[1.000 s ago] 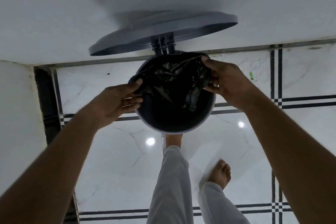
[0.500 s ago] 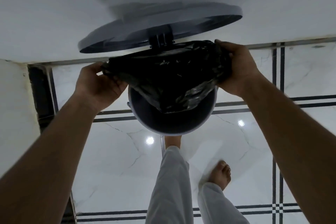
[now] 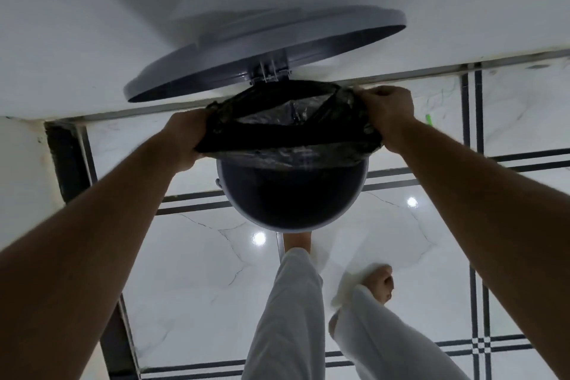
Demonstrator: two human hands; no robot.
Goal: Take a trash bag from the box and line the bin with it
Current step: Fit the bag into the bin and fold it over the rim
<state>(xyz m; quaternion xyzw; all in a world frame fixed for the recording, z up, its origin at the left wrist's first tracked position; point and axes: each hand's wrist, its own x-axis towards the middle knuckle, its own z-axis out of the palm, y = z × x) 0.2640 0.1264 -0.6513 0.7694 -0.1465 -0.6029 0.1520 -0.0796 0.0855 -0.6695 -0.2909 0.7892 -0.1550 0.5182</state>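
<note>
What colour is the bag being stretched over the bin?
Black, slightly glossy; the bag shows best in the head view, gripped by the left hand and right hand.

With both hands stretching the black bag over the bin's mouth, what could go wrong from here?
1. The bag covers only the far part of the rim; the near edge is bare, so it may slip back in.
2. The left hand and right hand pull the thin film apart; it may tear.
3. A foot seems to hold the lid open; the lid may drop.
</note>
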